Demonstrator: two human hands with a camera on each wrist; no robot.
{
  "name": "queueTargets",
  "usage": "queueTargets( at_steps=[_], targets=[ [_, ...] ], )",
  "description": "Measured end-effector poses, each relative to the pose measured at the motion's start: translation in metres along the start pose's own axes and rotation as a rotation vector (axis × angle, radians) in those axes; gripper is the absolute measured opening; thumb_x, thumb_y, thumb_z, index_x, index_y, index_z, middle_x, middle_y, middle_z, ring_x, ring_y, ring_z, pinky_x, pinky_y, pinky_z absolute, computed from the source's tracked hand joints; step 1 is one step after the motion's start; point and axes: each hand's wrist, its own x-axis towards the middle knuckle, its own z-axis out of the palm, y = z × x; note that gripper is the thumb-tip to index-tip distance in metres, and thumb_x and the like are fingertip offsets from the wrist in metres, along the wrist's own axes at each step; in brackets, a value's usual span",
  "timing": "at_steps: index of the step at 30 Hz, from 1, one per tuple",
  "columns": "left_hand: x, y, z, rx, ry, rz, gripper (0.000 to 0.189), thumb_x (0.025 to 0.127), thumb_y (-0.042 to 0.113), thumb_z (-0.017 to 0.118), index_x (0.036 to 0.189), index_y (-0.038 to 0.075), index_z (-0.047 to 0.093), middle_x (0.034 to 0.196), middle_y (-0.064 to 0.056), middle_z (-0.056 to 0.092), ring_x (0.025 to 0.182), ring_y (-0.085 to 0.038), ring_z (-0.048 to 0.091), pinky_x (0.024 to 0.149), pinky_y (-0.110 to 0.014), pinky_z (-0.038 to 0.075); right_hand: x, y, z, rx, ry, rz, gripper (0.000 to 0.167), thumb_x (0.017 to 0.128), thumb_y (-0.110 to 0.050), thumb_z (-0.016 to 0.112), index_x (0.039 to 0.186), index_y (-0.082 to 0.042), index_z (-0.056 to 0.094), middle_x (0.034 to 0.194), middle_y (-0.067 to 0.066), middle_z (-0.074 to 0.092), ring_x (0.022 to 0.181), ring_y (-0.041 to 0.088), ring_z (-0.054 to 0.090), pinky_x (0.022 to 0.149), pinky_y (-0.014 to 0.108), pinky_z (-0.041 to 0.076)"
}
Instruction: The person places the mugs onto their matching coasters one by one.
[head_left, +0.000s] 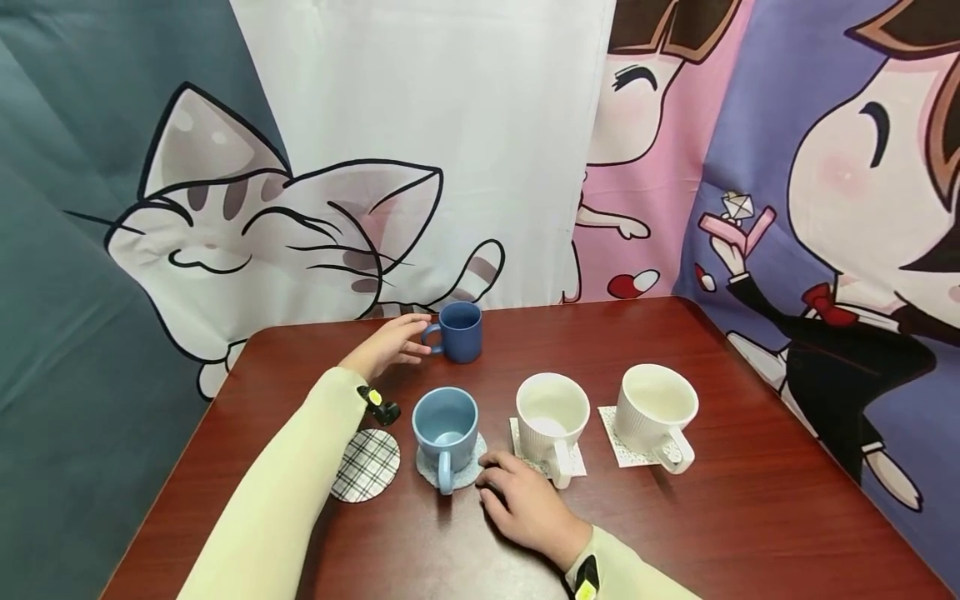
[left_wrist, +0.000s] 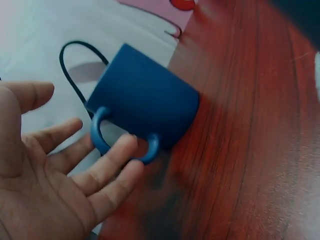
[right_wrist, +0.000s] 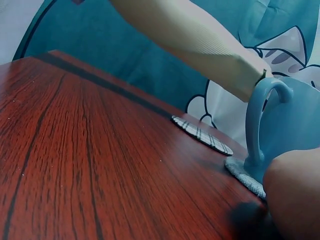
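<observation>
A dark blue mug (head_left: 461, 333) stands upright at the back of the table, its handle facing left. My left hand (head_left: 386, 346) reaches to that handle, fingers loosely extended. In the left wrist view, two fingertips of the left hand (left_wrist: 65, 175) overlap the handle of the dark blue mug (left_wrist: 145, 95), while the thumb stays apart; whether they touch is unclear. My right hand (head_left: 528, 508) rests on the table, fingers relaxed, between a light blue mug (head_left: 442, 412) and a ribbed white mug (head_left: 551, 408). The light blue mug sits on a light blue coaster (head_left: 474, 471).
A round plaid coaster (head_left: 367, 467) lies bare below my left forearm. Another white mug (head_left: 648, 408) stands to the right on a patterned square coaster (head_left: 618, 450). The brown table (head_left: 750, 517) meets a cartoon-printed cloth (head_left: 525, 150) at the back.
</observation>
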Motion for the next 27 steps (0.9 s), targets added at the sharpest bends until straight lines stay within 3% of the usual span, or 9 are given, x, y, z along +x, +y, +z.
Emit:
queueTargets(
  at_steps=[5, 8, 12, 20, 27],
  targets=[
    [0.014, -0.003, 0.007, 0.001, 0.004, -0.030, 0.052, 0.107, 0.032, 0.049, 0.151, 0.006, 0.041, 0.145, -0.024, 0.049, 0.109, -0.033, 0.068, 0.099, -0.050, 0.052, -0.002, 0.001, -0.002, 0.000, -0.007, 0.017, 0.011, 0.086, -0.014, 0.074, 0.097, -0.014, 0.072, 0.114, 0.003, 0.065, 0.099, 0.016, 0.066, 0.088, 0.036, 0.054],
    [0.017, -0.005, 0.011, 0.032, 0.017, -0.065, 0.043, 0.108, 0.030, 0.047, 0.141, 0.002, 0.048, 0.120, -0.018, 0.061, 0.089, -0.023, 0.072, 0.087, -0.044, 0.058, -0.003, 0.002, -0.002, -0.005, -0.018, 0.018, 0.011, 0.088, -0.015, 0.073, 0.099, -0.014, 0.072, 0.115, 0.003, 0.065, 0.100, 0.016, 0.066, 0.088, 0.036, 0.054],
    [0.017, -0.008, 0.015, 0.062, -0.012, -0.121, 0.034, 0.110, 0.027, 0.041, 0.123, 0.000, 0.055, 0.093, -0.006, 0.060, 0.076, -0.018, 0.071, 0.076, -0.041, 0.060, -0.004, 0.002, -0.001, -0.011, -0.031, 0.021, 0.011, 0.088, -0.015, 0.072, 0.099, -0.014, 0.072, 0.116, 0.002, 0.065, 0.101, 0.016, 0.066, 0.089, 0.036, 0.054],
    [0.020, -0.008, 0.018, -0.015, -0.088, -0.127, 0.030, 0.111, 0.026, 0.038, 0.114, 0.002, 0.056, 0.094, -0.008, 0.060, 0.086, -0.025, 0.071, 0.081, -0.048, 0.060, -0.001, 0.002, -0.003, -0.010, -0.023, 0.021, 0.011, 0.087, -0.015, 0.073, 0.098, -0.015, 0.072, 0.115, 0.003, 0.065, 0.101, 0.016, 0.065, 0.089, 0.036, 0.054],
    [0.017, -0.012, 0.017, -0.082, -0.082, -0.109, 0.028, 0.112, 0.021, 0.035, 0.109, -0.001, 0.053, 0.085, -0.006, 0.055, 0.087, -0.026, 0.070, 0.090, -0.052, 0.056, 0.000, 0.000, 0.000, 0.001, -0.022, 0.012, 0.010, 0.089, -0.016, 0.072, 0.099, -0.015, 0.072, 0.115, 0.002, 0.064, 0.100, 0.015, 0.065, 0.089, 0.035, 0.054]
  ],
)
